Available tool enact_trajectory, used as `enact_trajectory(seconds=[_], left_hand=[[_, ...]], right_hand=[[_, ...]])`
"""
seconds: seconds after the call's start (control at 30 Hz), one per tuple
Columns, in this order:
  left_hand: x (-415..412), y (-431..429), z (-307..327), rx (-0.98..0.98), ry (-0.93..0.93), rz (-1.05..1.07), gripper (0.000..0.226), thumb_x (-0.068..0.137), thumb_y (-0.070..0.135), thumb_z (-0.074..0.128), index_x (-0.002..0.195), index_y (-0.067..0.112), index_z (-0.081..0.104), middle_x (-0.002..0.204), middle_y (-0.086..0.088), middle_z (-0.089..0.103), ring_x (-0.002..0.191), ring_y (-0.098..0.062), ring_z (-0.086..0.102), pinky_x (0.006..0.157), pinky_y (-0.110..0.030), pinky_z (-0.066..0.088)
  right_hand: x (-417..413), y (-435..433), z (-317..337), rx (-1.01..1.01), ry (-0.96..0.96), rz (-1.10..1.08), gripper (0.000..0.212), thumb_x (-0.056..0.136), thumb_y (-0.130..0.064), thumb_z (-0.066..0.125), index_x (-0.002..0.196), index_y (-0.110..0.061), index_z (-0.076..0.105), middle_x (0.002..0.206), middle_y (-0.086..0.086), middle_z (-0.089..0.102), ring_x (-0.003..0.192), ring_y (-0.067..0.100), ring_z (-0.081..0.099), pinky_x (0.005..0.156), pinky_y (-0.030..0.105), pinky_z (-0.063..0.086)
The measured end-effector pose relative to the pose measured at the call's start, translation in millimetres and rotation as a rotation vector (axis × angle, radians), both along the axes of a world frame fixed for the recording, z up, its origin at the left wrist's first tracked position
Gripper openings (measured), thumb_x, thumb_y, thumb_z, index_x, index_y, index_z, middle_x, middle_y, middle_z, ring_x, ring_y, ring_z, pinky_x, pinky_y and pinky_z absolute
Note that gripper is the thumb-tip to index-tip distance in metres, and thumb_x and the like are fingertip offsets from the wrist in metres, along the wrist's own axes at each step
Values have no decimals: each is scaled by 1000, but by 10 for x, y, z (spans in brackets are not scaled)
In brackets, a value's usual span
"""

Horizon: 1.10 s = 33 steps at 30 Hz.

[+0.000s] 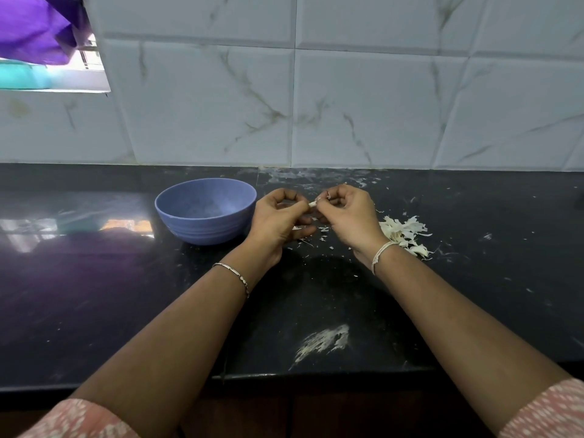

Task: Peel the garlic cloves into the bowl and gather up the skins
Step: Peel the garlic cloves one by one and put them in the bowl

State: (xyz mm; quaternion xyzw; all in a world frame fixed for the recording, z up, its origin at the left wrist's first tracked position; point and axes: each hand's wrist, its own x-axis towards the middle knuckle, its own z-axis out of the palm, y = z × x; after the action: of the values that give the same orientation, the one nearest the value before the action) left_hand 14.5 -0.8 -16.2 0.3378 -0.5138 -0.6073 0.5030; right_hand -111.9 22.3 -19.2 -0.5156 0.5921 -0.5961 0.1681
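Observation:
A small garlic clove (312,204) is pinched between the fingertips of both hands, above the counter. My left hand (279,216) grips it from the left and my right hand (349,216) from the right, fingers curled. The blue bowl (205,210) stands just left of my left hand; its inside looks bare apart from faint specks. A pile of white garlic skins (406,235) lies on the counter behind my right wrist. Small skin flakes (322,230) are scattered under my hands.
The black stone countertop (474,295) runs to a marbled tile wall at the back. A white smear (322,341) marks the counter near its front edge. A window opening with purple cloth (38,26) is at the top left.

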Motion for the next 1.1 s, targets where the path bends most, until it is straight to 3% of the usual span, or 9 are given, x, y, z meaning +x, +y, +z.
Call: enact_trajectory(seconds=[0.1, 0.3, 0.5, 0.7, 0.87, 0.97, 1.03, 1.1], left_hand=[[2, 15, 15, 10, -3, -20, 11, 88, 0, 65, 86, 8, 58, 95, -20, 64, 61, -14, 61, 53, -26, 57], [38, 14, 35, 50, -17, -84, 10, 88, 1, 67, 89, 8, 59, 86, -13, 67, 58, -15, 64, 50, -25, 55], [68, 7, 30, 65, -75, -137, 18, 83, 3, 73, 97, 6, 63, 81, -10, 70, 59, -15, 65, 53, -25, 57], [57, -3, 15, 32, -125, -104, 13, 86, -1, 68, 99, 3, 69, 77, -8, 67, 63, -13, 62, 59, -22, 58], [51, -3, -7, 9, -135, -146, 16, 86, 1, 69, 102, 1, 69, 77, -6, 67, 61, -9, 65, 57, -22, 58], [55, -9, -14, 2, -134, -154, 15, 87, -1, 68, 102, 1, 69, 81, -8, 66, 63, -10, 65, 58, -23, 59], [49, -10, -16, -4, -131, -157, 16, 87, -2, 67, 103, 1, 69, 84, -8, 66, 66, -12, 65, 57, -23, 59], [46, -9, -17, -15, -140, -154, 17, 86, -3, 68, 103, 1, 69, 84, -8, 66, 68, -13, 65, 57, -22, 58]], right_hand=[[-7, 5, 1, 7, -37, 22, 8, 81, -12, 69, 77, -18, 68, 79, 8, 72, 77, 26, 72, 80, 49, 58], [-71, 75, 56, -35, 391, 42, 6, 87, -9, 65, 86, -14, 68, 78, -3, 68, 70, 12, 64, 68, 24, 53], [-146, 92, 40, -71, 552, 62, 9, 87, -7, 63, 89, -15, 66, 84, -2, 68, 75, 16, 65, 74, 39, 55], [-236, 120, 111, -113, 724, -65, 4, 89, -13, 60, 90, -16, 63, 82, -5, 61, 73, 13, 56, 70, 29, 46], [-498, 162, 164, 96, 812, -165, 15, 95, -24, 59, 101, -16, 70, 106, 1, 54, 93, 16, 52, 83, 31, 45], [-649, 234, 216, 221, 839, -261, 10, 88, -26, 71, 84, -17, 71, 107, 0, 48, 94, 14, 48, 82, 28, 41], [-690, 253, 228, 245, 836, -323, 21, 78, -16, 76, 66, -19, 59, 96, -1, 51, 88, 19, 54, 74, 27, 39], [-685, 236, 211, 228, 818, -310, 31, 73, -9, 76, 64, -21, 49, 83, -2, 52, 79, 21, 55, 68, 28, 37]])
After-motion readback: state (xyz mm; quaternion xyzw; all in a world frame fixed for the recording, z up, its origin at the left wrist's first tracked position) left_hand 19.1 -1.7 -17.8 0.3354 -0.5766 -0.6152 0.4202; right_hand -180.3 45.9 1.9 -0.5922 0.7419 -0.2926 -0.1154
